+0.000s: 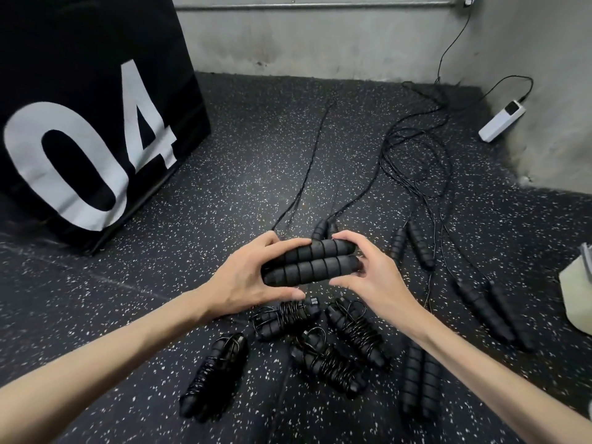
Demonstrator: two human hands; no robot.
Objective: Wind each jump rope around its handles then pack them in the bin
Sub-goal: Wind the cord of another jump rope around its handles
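Note:
Two black foam handles of one jump rope [309, 265] lie side by side above the floor, held between both hands. My left hand [253, 277] grips their left end, my right hand [368, 270] pinches the right end. Their rope [304, 184] trails away over the floor towards the wall. Below my hands lie several wound ropes [350, 334] with cord wrapped around their handles. More unwound handle pairs [490, 310] lie to the right, their cords tangled [416, 155] farther back. A pale bin corner [578, 283] shows at the right edge.
A big black box marked "04" [86, 123] stands at the left. A concrete wall [320, 43] closes the back and right. A white power bank [501, 120] with a cable lies by the right wall. The floor [224, 139] is speckled black rubber.

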